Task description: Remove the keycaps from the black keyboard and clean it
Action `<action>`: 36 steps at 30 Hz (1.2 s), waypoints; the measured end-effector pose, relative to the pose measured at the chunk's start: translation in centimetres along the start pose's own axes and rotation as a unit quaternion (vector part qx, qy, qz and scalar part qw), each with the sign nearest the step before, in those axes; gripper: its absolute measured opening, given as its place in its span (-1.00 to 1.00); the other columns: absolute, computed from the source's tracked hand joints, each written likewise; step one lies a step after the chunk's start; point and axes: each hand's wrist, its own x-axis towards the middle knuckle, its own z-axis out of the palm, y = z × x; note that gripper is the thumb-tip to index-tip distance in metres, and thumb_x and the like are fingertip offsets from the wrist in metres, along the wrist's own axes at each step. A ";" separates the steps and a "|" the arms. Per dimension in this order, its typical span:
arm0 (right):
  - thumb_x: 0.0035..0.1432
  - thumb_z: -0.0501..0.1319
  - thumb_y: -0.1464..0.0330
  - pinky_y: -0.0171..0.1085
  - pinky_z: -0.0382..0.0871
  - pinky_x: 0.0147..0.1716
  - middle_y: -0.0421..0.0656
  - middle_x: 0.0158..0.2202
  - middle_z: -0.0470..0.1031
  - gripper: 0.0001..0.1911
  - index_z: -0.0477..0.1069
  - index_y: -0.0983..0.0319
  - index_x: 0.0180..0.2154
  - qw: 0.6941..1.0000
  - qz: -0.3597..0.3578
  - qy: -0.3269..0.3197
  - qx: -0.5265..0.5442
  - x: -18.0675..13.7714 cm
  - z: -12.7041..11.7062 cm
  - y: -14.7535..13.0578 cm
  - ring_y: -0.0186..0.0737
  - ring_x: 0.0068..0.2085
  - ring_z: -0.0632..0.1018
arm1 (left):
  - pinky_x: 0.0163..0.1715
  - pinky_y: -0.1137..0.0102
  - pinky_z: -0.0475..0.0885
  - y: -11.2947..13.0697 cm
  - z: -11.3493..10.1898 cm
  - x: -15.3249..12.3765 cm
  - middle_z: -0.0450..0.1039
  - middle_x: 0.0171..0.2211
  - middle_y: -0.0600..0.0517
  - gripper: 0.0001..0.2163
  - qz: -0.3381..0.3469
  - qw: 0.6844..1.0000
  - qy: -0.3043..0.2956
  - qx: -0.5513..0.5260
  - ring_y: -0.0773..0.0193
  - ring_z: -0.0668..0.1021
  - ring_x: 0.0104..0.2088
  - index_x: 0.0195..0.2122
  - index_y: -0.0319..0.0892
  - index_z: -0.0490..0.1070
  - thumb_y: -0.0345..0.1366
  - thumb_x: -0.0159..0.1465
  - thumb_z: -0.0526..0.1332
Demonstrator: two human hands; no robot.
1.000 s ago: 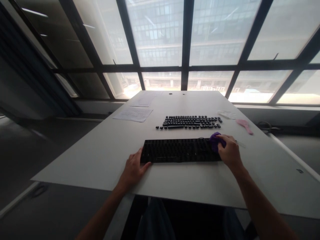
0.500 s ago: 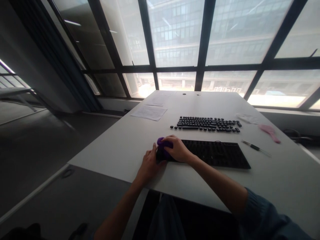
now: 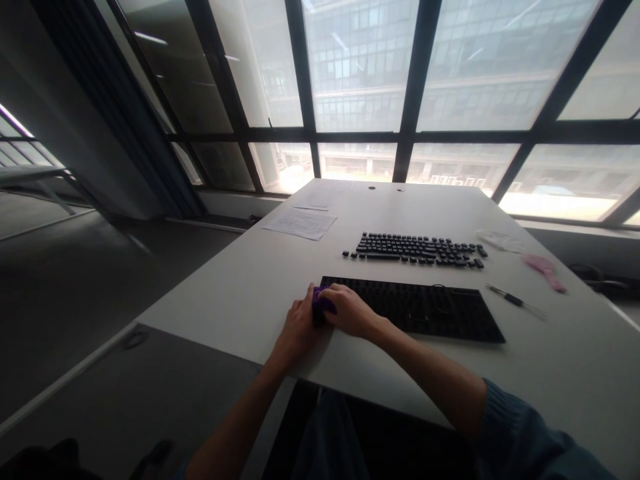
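Observation:
A black keyboard base [image 3: 430, 309] with its keycaps taken off lies on the white table [image 3: 240, 293]. My right hand [image 3: 350, 310] is closed on a purple lump of cleaning gel [image 3: 323, 303] and presses it on the keyboard's left end. My left hand [image 3: 297, 327] rests against the keyboard's left edge, fingers together on it. The removed black keycaps [image 3: 415, 248] are laid out in rows behind the keyboard.
Paper sheets [image 3: 301, 222] lie at the far left of the table. A pink brush [image 3: 545, 270], a thin metal tool [image 3: 510, 299] and a clear wrapper [image 3: 495, 238] lie to the right. Large windows stand behind the table.
My right hand carried the purple gel from the keyboard's right end to its left end, then drew it slightly toward me. The left hand stayed at the left edge. The view turned left.

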 end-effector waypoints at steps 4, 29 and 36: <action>0.17 0.20 0.48 -0.20 0.31 -0.01 -0.05 -0.06 0.44 -0.69 0.44 0.22 -0.03 0.999 -0.010 0.016 -0.034 -0.3 0.8 -1.2 -0.11 -0.07 0.41 | 0.03 0.07 0.37 -0.1 0.2 0.1 0.31 0.18 -0.29 -0.14 0.015 1.000 0.017 0.009 -0.10 0.46 0.04 0.41 -0.27 -0.21 -0.29 0.18 0.27; 0.10 0.17 0.39 -0.12 0.39 -0.01 -0.05 -0.09 0.54 -0.65 0.48 0.25 -0.05 0.899 0.247 0.319 -0.173 -23.2 -17.8 13.5 -0.08 -0.08 0.54 | 0.04 0.02 0.38 -0.3 0.1 0.7 0.38 0.16 -0.24 -0.25 0.036 0.997 0.021 0.059 -0.14 0.47 0.06 0.37 -0.21 -0.02 0.12 0.28 0.10; 0.05 0.19 0.32 -0.08 0.41 -0.10 0.13 -0.11 0.54 -0.52 0.42 0.37 0.01 0.716 0.425 0.492 -0.255 -31.3 -25.6 19.7 0.03 -0.15 0.55 | 0.02 0.05 0.42 -0.2 -0.1 1.0 0.43 0.08 -0.22 -0.26 0.022 0.996 0.010 0.082 -0.13 0.48 0.04 0.35 -0.21 0.06 0.14 0.26 0.09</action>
